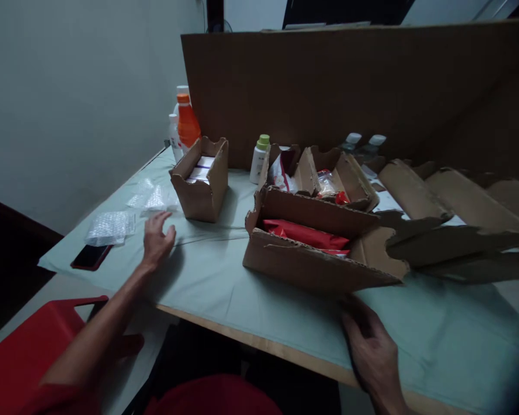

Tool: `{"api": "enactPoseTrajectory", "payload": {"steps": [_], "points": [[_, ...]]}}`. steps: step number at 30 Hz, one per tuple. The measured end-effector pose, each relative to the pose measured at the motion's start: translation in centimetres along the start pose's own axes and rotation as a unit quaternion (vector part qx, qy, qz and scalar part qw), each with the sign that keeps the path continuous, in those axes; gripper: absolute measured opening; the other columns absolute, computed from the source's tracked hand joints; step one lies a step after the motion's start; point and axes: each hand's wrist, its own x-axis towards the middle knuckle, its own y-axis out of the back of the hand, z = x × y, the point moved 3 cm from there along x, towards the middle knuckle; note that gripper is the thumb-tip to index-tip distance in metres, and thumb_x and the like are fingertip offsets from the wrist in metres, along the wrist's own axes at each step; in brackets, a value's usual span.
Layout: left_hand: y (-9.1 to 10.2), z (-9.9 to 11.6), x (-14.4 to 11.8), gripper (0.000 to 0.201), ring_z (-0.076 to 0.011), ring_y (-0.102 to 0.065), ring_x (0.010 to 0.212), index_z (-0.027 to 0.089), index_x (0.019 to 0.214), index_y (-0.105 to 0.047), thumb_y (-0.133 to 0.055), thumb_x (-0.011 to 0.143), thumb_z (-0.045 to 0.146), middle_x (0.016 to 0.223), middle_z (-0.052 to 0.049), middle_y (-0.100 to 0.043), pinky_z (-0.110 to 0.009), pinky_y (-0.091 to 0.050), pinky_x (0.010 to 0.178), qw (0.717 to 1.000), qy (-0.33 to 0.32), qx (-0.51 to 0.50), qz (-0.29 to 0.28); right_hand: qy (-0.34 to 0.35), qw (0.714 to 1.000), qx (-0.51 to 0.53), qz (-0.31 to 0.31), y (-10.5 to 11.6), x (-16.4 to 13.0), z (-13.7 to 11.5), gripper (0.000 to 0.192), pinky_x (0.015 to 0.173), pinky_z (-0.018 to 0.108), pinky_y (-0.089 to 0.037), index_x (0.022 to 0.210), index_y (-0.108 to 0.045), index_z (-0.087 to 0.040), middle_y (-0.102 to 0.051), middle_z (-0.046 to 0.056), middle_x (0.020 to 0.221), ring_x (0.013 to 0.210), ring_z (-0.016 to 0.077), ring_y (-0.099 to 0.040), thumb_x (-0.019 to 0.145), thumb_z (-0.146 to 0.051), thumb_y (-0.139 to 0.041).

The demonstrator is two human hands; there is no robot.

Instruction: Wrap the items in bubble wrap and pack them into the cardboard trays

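My left hand (158,239) hovers over the left part of the cloth-covered table, fingers apart and nothing in them. Just beyond it lies clear bubble wrap (153,197), with a second bubble-wrap piece (111,227) to its left. To its upper right stands a cardboard box (201,199) of small white packets (202,167). My right hand (372,351) is by the table's front edge, below a long cardboard box (303,268) with red packets (305,234). Its thumb is apart from the fingers, no object shows in it, and whether the fingertips touch the box is unclear.
A phone (90,257) lies at the left edge. Bottles, one orange (187,124) and one white with a green cap (259,158), stand behind. More cardboard bins (415,187) extend right, before a tall cardboard panel (350,86). A red plastic stool (34,346) is lower left.
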Motion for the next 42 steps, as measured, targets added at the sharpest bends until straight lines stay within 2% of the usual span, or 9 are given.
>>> {"api": "enactPoseTrajectory", "payload": {"steps": [6,10,15,19,24,31,34,38,42], "points": [[-1.7,-2.2,7.2,0.037,-0.0376,-0.044,0.138,0.018,0.116,-0.070,-0.062,0.080,0.022,0.147,-0.017,-0.051,-0.054,-0.036,0.114,0.995,0.030,0.098,-0.002,0.045,0.996,-0.072,0.002,-0.4,0.3,-0.2,0.051,0.095,0.043,-0.057,0.115,-0.074,-0.020,-0.076,0.011,0.115,0.106,0.0296,-0.071,0.084,-0.057,-0.056],[-0.7,-1.5,7.9,0.019,-0.0364,-0.051,0.130,0.017,0.092,-0.073,-0.056,0.085,0.020,0.134,-0.018,-0.060,-0.054,-0.040,0.109,0.996,0.017,0.086,0.023,0.077,0.994,-0.077,0.006,-0.5,0.2,-0.7,0.046,0.095,0.041,-0.057,0.111,-0.075,-0.021,-0.076,0.010,0.114,0.106,0.0282,-0.072,0.087,-0.054,-0.055],[5.8,1.4,2.9,0.009,-0.0309,-0.060,0.121,0.019,0.089,-0.069,-0.063,0.086,0.024,0.127,-0.014,-0.066,-0.049,-0.044,0.106,0.980,-0.148,0.048,0.122,0.121,0.989,-0.080,0.023,-0.2,0.1,-0.8,0.038,0.095,0.040,-0.057,0.107,-0.076,-0.021,-0.078,0.008,0.109,0.103,0.0269,-0.073,0.089,-0.049,-0.055],[8.9,6.0,-1.4,0.006,-0.0252,-0.066,0.108,0.021,0.090,-0.067,-0.067,0.086,0.017,0.115,-0.009,-0.072,-0.042,-0.049,0.098,0.958,-0.259,0.041,0.116,0.207,0.973,-0.077,0.063,-1.4,-2.2,-3.2,0.027,0.089,0.039,-0.057,0.102,-0.075,-0.020,-0.078,0.009,0.101,0.095,0.0252,-0.074,0.094,-0.037,-0.055],[5.2,12.6,-6.0,0.008,-0.0209,-0.067,0.097,0.020,0.089,-0.065,-0.063,0.089,0.012,0.105,-0.009,-0.074,-0.040,-0.050,0.094,0.926,-0.376,-0.002,0.030,0.321,0.942,-0.015,-0.092,-6.1,-7.3,-9.4,0.031,0.098,0.041,-0.052,0.124,-0.066,-0.024,-0.073,0.009,0.122,0.111,0.0246,-0.069,0.093,-0.028,-0.061],[0.0,19.4,-17.5,0.031,-0.0294,-0.058,0.127,0.016,0.122,-0.063,-0.057,0.093,0.026,0.136,-0.017,-0.064,-0.049,-0.043,0.110,0.850,-0.495,-0.037,-0.173,0.107,0.970,0.136,-0.172,-5.5,-7.3,-9.3,0.045,0.097,0.041,-0.054,0.135,-0.056,-0.023,-0.065,0.012,0.135,0.115,0.0239,-0.067,0.093,-0.039,-0.057],[1.6,18.7,-19.7,0.033,-0.0288,-0.051,0.136,0.018,0.123,-0.062,-0.057,0.093,0.028,0.140,-0.016,-0.061,-0.050,-0.037,0.118,0.830,-0.519,-0.082,-0.189,0.076,0.985,0.086,-0.127,-3.4,-7.0,-7.7,0.042,0.094,0.043,-0.055,0.126,-0.062,-0.021,-0.070,0.012,0.123,0.109,0.0257,-0.068,0.091,-0.043,-0.057],[3.2,13.6,-17.2,0.034,-0.0323,-0.048,0.137,0.019,0.123,-0.063,-0.058,0.090,0.021,0.142,-0.017,-0.058,-0.055,-0.041,0.114,0.910,-0.377,-0.018,-0.173,0.112,0.985,0.004,-0.128,-3.7,-7.2,-8.8,0.043,0.091,0.042,-0.054,0.122,-0.065,-0.020,-0.068,0.013,0.123,0.102,0.0261,-0.068,0.089,-0.046,-0.059],[3.8,7.9,-13.7,0.035,-0.0351,-0.050,0.134,0.019,0.123,-0.064,-0.057,0.090,0.026,0.141,-0.018,-0.057,-0.056,-0.043,0.110,0.952,-0.249,0.047,-0.171,0.142,0.965,-0.126,-0.183,-7.9,-7.9,-12.6,0.064,0.098,0.047,-0.050,0.141,-0.055,-0.017,-0.062,0.017,0.137,0.114,0.0322,-0.064,0.088,-0.051,-0.065]]}}
